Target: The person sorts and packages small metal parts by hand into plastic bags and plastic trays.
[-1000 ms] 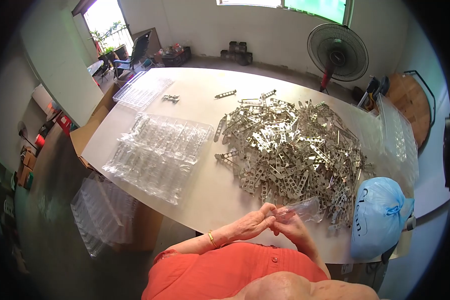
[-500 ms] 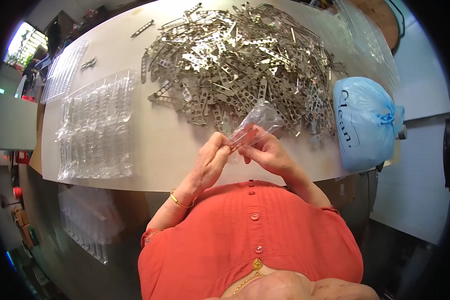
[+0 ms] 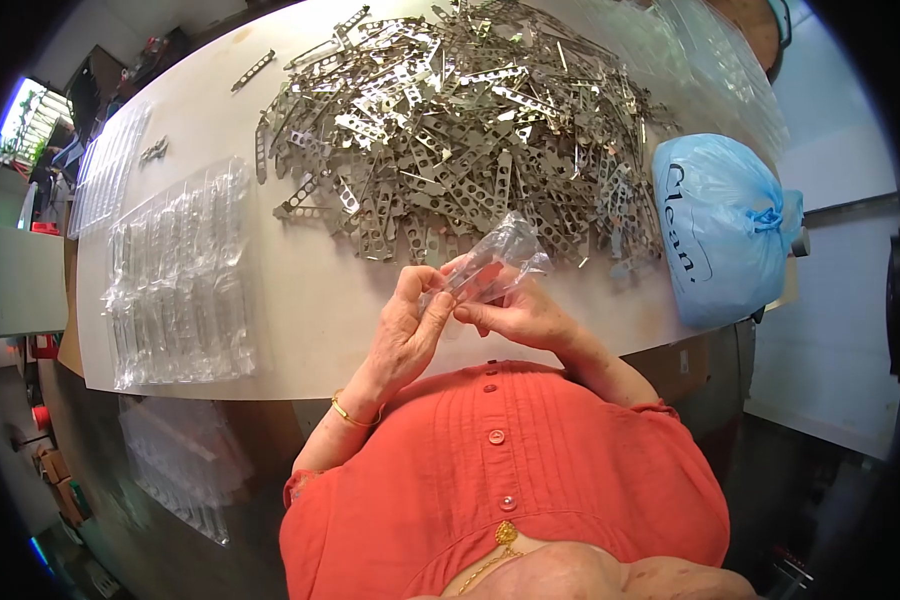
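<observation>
Between my two hands is a small clear plastic bag, tilted up toward the heap. My left hand pinches its lower left end between thumb and fingers. On the other side my right hand grips the bag, with some fingers behind the plastic. Whether anything lies inside the bag I cannot make out through the glare. Just beyond my hands spreads a large heap of flat metal strips with holes.
Clear plastic trays lie at the left, with another clear sheet behind. A few metal pieces and one loose strip lie nearby. A tied blue bag marked "Clean" sits right. More clear plastic lies back right.
The view has shifted slightly, so the table's things appear lower left or left. Both hands keep hold of the clear bag; the left fingers have shifted on its lower end.
</observation>
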### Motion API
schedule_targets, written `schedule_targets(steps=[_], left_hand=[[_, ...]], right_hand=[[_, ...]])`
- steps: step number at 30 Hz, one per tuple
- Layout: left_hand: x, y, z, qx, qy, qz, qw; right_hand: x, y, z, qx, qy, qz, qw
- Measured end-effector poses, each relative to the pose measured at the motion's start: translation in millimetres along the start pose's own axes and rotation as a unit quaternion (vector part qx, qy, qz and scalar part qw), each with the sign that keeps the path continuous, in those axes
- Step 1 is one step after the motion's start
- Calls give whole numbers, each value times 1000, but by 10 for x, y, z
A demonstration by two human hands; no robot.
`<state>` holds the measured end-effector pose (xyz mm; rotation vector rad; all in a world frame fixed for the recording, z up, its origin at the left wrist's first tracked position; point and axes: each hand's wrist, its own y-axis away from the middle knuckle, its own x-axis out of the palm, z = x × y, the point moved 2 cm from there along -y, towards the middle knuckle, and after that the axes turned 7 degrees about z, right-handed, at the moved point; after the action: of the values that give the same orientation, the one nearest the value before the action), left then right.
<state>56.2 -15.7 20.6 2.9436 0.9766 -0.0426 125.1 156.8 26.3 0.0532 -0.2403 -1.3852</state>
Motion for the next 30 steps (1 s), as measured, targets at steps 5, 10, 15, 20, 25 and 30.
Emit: schedule_targets(steps=[5, 10, 15, 20, 25, 30], left_hand=[[-7, 0, 7, -9, -2, -4, 1000], [15, -8, 18, -4, -46, 17, 999], [36, -5, -18, 45, -84, 35, 995], [15, 25, 29, 42, -96, 18, 994], [10, 46, 10, -32, -20, 33, 999], [44, 28, -17, -25, -22, 34, 999]], right_hand=[[-45, 20, 3, -31, 7, -19, 999], [-55, 33, -31, -52, -6, -22, 998], [-76, 46, -53, -45, -4, 5, 999], [-53, 78, 55, -39, -3, -12, 999], [-64, 87, 64, -111, -17, -61, 992], [-45, 134, 112, -69, 35, -58, 995]])
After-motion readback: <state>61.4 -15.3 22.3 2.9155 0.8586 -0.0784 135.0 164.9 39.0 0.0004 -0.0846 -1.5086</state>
